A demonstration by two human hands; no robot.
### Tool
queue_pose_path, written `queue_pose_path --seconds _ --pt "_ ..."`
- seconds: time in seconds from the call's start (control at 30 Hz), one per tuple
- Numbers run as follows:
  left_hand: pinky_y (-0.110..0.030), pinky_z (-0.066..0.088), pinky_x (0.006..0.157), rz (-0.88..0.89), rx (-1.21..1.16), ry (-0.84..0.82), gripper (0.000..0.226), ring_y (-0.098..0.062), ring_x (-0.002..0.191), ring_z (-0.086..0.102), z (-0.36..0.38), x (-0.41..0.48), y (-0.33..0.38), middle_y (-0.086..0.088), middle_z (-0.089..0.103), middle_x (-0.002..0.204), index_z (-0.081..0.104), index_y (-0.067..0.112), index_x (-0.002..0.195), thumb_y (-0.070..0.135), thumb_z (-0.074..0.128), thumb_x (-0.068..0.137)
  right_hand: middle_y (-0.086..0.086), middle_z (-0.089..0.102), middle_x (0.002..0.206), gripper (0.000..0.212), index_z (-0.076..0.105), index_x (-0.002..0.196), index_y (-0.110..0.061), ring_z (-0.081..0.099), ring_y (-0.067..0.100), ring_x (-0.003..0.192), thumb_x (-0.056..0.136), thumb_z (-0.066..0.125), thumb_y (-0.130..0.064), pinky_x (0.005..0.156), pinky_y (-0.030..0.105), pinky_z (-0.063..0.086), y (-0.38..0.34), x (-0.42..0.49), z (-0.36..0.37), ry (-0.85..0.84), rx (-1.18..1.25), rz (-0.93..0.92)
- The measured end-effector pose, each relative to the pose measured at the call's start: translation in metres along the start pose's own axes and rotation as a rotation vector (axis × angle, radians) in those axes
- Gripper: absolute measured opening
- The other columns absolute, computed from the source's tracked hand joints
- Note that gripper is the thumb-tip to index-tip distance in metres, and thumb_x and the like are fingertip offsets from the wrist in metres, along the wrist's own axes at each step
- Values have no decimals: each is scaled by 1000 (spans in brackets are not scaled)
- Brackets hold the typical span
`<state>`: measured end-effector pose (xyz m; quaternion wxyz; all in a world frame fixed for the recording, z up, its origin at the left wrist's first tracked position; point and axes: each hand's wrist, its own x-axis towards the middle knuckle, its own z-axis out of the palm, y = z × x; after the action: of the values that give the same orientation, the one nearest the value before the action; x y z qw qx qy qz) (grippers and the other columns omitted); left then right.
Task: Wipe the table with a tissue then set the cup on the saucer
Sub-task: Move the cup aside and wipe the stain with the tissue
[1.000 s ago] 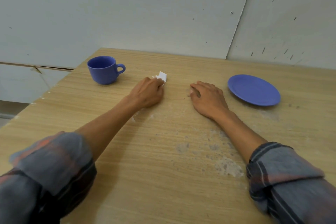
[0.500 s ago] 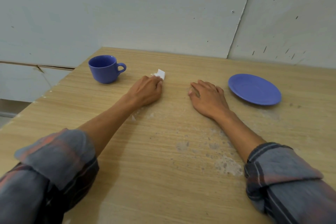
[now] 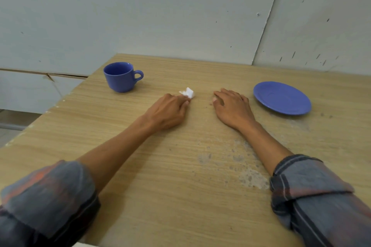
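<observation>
A blue cup [image 3: 120, 77] stands upright at the far left of the wooden table [image 3: 180, 196], handle to the right. A blue saucer [image 3: 282, 97] lies at the far right, bare. My left hand [image 3: 167, 111] rests palm down in the middle, fingertips pressing a small crumpled white tissue [image 3: 187, 92] that sticks out beyond them. My right hand [image 3: 232, 107] lies flat on the table with fingers apart, holding nothing, just left of the saucer.
Pale dusty stains [image 3: 251, 178] mark the wood near my right forearm. A grey wall [image 3: 180, 10] runs along the table's far edge. The table's left edge [image 3: 40, 115] drops off toward a lower ledge.
My left hand has kept the tissue under its fingertips, shifting only slightly near the cup. The right hand, cup and saucer have stayed put.
</observation>
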<state>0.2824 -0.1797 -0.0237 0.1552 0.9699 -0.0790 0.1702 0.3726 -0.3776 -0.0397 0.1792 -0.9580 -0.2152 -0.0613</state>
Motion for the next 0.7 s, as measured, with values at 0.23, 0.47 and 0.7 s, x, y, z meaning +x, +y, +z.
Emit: queue_pose_path --seconds 0.23,0.47,0.7 --pt "-32 43 71 -158 -47 57 35 -29 76 60 13 -5 36 -19 69 93 64 6 98 22 33 97 2 40 151 47 47 137 -24 32 20 140 96 29 -40 116 45 17 -3 -2 -1 21 -1 3" --pt "-35 43 100 21 -5 -38 42 -28 110 61 9 -17 36 -14 63 129 56 11 131 26 32 100 2 39 152 47 46 137 -22 32 19 141 96 29 -38 117 44 17 -3 -1 -3 14 18 19" --pt "-30 34 75 -172 -6 21 36 -33 96 59 1 -16 19 -15 66 105 62 7 113 22 33 99 3 49 144 43 53 130 -19 39 22 134 95 33 -34 111 43 22 -4 -2 -4 56 13 -10"
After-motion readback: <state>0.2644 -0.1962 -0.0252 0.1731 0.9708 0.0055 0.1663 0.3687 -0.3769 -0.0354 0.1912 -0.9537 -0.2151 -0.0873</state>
